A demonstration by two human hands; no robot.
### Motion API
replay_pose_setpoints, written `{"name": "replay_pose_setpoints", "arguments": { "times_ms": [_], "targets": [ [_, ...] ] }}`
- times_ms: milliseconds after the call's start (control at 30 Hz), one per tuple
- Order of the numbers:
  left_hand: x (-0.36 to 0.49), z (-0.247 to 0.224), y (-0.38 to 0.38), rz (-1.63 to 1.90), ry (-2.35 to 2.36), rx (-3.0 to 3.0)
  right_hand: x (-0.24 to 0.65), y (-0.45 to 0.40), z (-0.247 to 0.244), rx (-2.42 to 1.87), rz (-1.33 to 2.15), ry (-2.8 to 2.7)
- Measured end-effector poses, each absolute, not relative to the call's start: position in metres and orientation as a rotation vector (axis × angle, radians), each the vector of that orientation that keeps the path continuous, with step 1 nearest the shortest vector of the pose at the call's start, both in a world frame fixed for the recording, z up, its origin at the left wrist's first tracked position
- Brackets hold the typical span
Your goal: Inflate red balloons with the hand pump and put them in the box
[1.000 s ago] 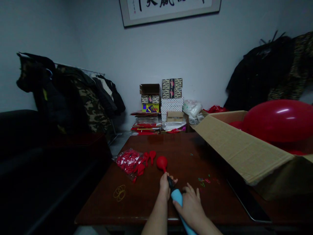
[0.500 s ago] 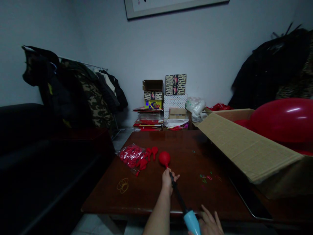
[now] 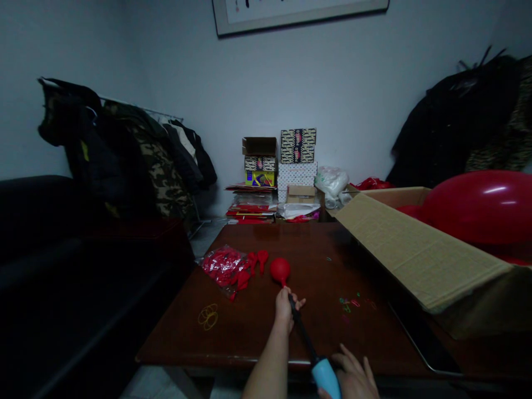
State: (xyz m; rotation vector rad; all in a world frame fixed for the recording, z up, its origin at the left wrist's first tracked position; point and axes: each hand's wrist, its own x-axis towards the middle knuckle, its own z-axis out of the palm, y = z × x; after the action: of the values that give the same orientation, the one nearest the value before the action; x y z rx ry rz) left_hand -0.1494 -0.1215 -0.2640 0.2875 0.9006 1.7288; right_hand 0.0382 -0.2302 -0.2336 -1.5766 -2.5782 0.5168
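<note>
My left hand (image 3: 286, 303) is closed around the neck of a small, partly inflated red balloon (image 3: 280, 270), at the front end of a balloon pump (image 3: 326, 378). The pump has a thin black front part and a light blue body, and slants down toward me. Against the blue body lies my right hand (image 3: 353, 372), its thumb on one side and its fingers stretched out on the other. A clear plastic bag of red balloons (image 3: 224, 267) lies left of the inflated one. Beside it are a few loose flat red balloons (image 3: 261, 259).
Yellow rubber bands (image 3: 208, 317) lie at the table's left; small coloured bands (image 3: 349, 303) lie right of my hands. An open cardboard box (image 3: 424, 249) with a big red balloon (image 3: 486, 205) stands at the right, beside a dark flat tablet-like device (image 3: 428, 338). Boxes (image 3: 297, 177) are stacked behind the table (image 3: 299, 238).
Almost nothing differs. The balloon looks about the same size, and both hands keep their places on the balloon and pump, while the view tilts up very slightly.
</note>
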Motion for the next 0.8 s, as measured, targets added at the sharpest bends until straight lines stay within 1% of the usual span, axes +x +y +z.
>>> {"name": "replay_pose_setpoints", "arguments": {
  "times_ms": [167, 300, 467, 633, 800],
  "targets": [
    [-0.149, -0.268, -0.121, 1.732, 0.895, 0.332, 0.005, -0.208, -0.204, -1.549, 0.461, -2.491],
    [-0.151, -0.272, -0.118, 1.715, 0.922, 0.345, -0.018, -0.192, -0.199, -1.559, 0.433, -2.441],
    [-0.151, -0.274, -0.116, 1.727, 0.925, 0.380, -0.021, -0.194, -0.203, -1.591, 0.416, -2.432],
    [-0.149, -0.274, -0.119, 1.745, 0.927, 0.391, -0.006, -0.210, -0.209, -1.576, 0.384, -2.469],
    [-0.150, -0.273, -0.120, 1.744, 0.901, 0.375, 0.033, -0.229, -0.239, -1.523, 0.442, -2.576]
  ]
}}
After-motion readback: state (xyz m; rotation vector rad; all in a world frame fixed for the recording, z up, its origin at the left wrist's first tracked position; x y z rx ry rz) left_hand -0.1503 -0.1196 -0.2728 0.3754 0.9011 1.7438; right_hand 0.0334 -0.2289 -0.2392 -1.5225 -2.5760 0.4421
